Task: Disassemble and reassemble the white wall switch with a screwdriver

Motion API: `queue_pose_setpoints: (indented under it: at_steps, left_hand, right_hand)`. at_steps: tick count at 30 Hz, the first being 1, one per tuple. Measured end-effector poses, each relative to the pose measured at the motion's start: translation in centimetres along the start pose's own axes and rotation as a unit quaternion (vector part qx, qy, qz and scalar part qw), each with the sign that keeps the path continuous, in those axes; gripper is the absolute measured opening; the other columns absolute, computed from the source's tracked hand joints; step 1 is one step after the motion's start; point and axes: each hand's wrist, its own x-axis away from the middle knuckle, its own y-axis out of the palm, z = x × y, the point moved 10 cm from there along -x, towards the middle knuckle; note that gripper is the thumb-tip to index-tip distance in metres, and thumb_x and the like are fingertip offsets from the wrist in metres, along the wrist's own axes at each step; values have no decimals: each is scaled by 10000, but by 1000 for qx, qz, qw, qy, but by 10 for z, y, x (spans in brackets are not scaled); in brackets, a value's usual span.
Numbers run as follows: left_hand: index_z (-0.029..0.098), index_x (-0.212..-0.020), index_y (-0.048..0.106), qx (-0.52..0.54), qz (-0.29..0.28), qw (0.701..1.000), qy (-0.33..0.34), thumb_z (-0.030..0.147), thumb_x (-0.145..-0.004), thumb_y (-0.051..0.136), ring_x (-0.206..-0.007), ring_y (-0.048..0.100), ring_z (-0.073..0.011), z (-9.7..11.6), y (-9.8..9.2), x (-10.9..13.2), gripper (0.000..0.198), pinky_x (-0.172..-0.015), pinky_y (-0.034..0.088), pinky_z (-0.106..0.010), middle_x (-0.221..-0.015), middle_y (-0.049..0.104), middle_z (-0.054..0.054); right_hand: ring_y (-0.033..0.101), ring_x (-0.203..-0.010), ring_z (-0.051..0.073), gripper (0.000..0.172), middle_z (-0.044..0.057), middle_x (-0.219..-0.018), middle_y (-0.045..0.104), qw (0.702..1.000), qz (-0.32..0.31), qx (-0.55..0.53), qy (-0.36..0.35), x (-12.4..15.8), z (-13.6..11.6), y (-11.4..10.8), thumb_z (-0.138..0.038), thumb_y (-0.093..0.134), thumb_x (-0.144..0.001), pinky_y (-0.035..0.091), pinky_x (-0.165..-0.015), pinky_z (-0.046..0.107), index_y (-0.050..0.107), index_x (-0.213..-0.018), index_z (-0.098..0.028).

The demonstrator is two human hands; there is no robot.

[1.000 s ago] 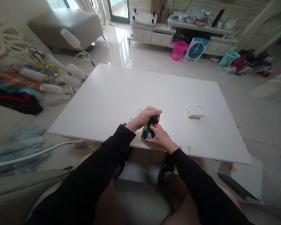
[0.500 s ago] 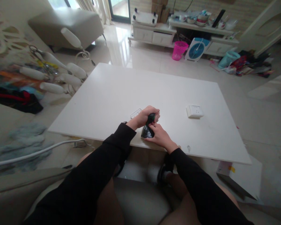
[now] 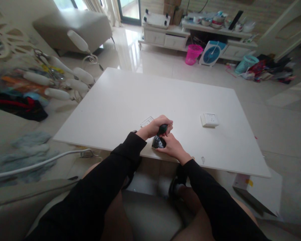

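My left hand (image 3: 161,123) is closed around a dark handle with a green tint (image 3: 162,129), which looks like a screwdriver's. Its tip is hidden behind my fingers. Just below, my right hand (image 3: 172,146) grips a black, box-like piece (image 3: 158,142) against the tabletop near the front edge. That piece resembles the back of a wall socket, though the hands cover much of it. Beyond my left wrist lies a flat white frame (image 3: 146,122). Farther right, a white socket on its box (image 3: 209,119) sits on the table.
The white table (image 3: 120,97) spans the middle of the view. A small clear item (image 3: 203,160) lies near its front edge. Lamp arms with white shades (image 3: 57,94) stand close to the left edge. A pink basket (image 3: 193,54) and blue fan (image 3: 212,53) are on the floor beyond.
The view has shifted slightly. My left hand has turned a little around the handle, which leans differently now. My right hand keeps its grip on the black piece.
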Motion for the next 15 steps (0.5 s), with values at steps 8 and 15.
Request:
queue_pose_setpoints:
  at_steps: [8,15]
  left_hand:
    - [165,-462,578,4,1,1000,1,488,-798,592,-379,400,-98,0,1,-1,467,-420,267,-264,-415,481,-29]
    - [167,-447,575,18,-5,1000,4,473,-792,597,-384,395,-99,1,4,-1,461,-417,253,-261,-402,466,-28]
  right_hand:
    - [571,-1114,301,530,119,-1199,615,1000,-4,3,-4,-1,0,0,-493,829,-776,520,-963,446,650,-1192,-217]
    - [570,-1158,319,549,133,-1224,614,1000,-2,-3,5,-1,-3,-2,-485,830,-777,516,-988,456,649,-1211,-202]
